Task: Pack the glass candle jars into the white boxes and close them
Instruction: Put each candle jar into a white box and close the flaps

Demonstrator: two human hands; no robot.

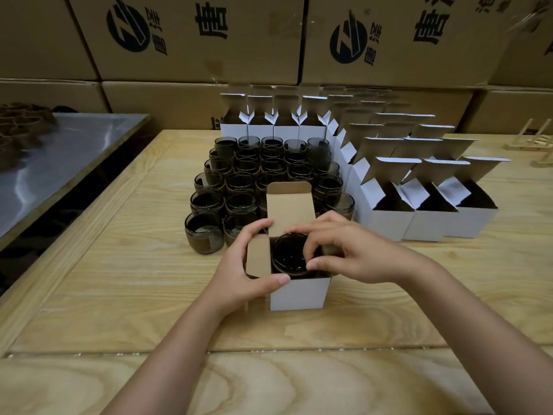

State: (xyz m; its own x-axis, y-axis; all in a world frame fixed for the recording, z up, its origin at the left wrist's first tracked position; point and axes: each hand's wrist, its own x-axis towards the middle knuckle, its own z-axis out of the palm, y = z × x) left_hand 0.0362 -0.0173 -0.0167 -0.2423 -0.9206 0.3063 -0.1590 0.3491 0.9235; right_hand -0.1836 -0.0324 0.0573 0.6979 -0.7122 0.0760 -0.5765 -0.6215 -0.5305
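Observation:
A small white box [297, 293] stands open on the wooden table [119, 295], its brown flaps up. My left hand [244, 266] grips the box's left side, thumb across the front corner. A dark glass candle jar [288, 256] sits partly inside the box mouth, and my right hand [344, 250] pinches its rim from the right. Behind the box, several more dark glass jars [239, 181] stand in rows.
Several open white boxes [425, 211] stand in rows to the right and along the back. Large printed cardboard cartons [191, 40] form a wall behind. A grey metal table [54, 157] lies to the left. Wooden racks [535, 139] sit at the far right.

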